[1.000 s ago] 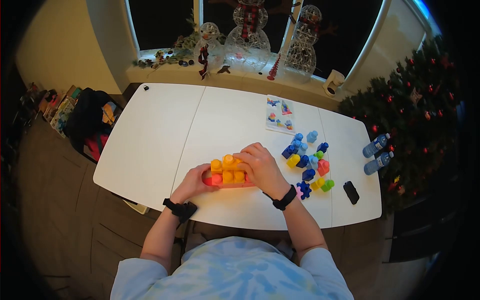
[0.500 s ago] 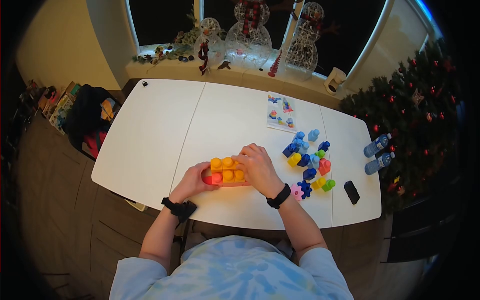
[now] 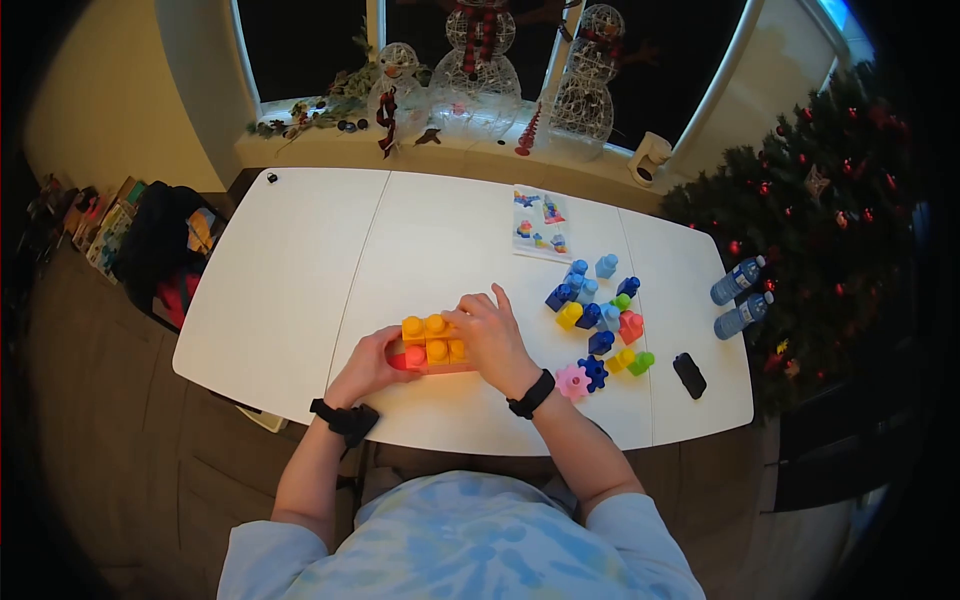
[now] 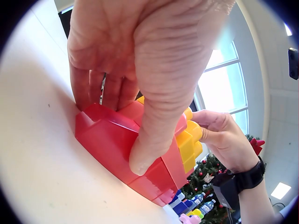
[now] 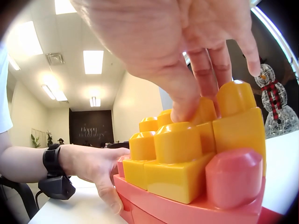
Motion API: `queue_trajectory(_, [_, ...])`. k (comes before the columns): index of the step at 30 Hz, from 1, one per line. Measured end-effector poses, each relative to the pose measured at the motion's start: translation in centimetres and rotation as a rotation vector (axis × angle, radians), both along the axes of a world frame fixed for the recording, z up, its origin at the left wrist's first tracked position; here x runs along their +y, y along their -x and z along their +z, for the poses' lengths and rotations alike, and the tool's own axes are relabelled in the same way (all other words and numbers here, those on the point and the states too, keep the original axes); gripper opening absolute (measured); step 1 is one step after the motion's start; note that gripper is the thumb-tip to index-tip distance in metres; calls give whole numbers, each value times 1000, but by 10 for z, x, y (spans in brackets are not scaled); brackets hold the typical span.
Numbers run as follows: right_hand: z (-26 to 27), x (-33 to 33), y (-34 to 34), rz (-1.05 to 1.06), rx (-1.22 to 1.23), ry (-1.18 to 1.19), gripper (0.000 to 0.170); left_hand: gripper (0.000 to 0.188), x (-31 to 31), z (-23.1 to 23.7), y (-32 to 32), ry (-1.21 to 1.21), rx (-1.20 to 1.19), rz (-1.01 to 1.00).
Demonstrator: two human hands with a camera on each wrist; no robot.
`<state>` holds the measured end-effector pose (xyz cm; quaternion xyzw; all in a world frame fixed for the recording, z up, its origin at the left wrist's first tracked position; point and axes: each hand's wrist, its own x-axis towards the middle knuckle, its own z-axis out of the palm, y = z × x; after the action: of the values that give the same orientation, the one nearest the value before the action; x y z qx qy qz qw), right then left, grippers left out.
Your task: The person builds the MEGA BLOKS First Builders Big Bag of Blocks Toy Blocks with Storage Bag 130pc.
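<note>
My left hand (image 3: 362,372) grips one end of a red boat-shaped base block (image 4: 112,144) on the white table, its thumb along the side and fingers around the far side. Yellow building blocks (image 5: 180,179) sit on the base in two rows, with a red stud (image 5: 233,179) bare at the near end in the right wrist view. My right hand (image 3: 490,345) pinches a stud of the back row between thumb and fingers, another finger sticking out. In the head view this hand covers the right end of the build.
Right of the hands lie several loose blue, yellow, green and red blocks (image 3: 601,343), plus a pink gear (image 3: 573,382) and a dark blue gear (image 3: 593,373). Beyond them are a phone (image 3: 689,375) and two water bottles (image 3: 740,317). A picture sheet (image 3: 541,224) lies farther back.
The back yellow block, tilted higher a second ago, now sits level with its neighbour. My right hand's fingers have spread, one lifting outward. The head view has shifted slightly.
</note>
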<state>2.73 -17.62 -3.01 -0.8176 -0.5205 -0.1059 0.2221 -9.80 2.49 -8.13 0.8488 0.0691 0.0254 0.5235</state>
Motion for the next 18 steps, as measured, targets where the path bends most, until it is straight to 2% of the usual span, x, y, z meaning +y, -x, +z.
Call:
queue_trajectory(3, [1,-1,-1,6,3,11,30,66,2,-3,1,13,-37,-1])
queue_trajectory(5, [1,-5,-1,-8,4,54,34,67,1,3,1,-28,26,16])
queue_trajectory(8, [6,-13,-6,19,115,-14,40,68,2,-1,1,33,0,3])
queue_trajectory(10, [15,-32,-17,-57,229,-195,36,68,3,-2,1,26,-17,5])
queue_trajectory(11, [20,-43,-27,-88,226,-282,42,68,2,-2,2,24,-29,6])
queue_trajectory(14, [14,-78,-59,-439,36,-256,42,67,4,-7,2,21,-33,1])
queue_trajectory(15, [9,-88,-67,-437,35,-253,42,67,4,-7,2,23,-34,3])
queue_trajectory(17, [1,-103,-75,-678,-37,30,37,66,4,-4,2,3,-44,-7])
queue_trajectory(18, [-6,-107,-80,-676,-38,31,37,66,4,-4,2,5,-45,-6])
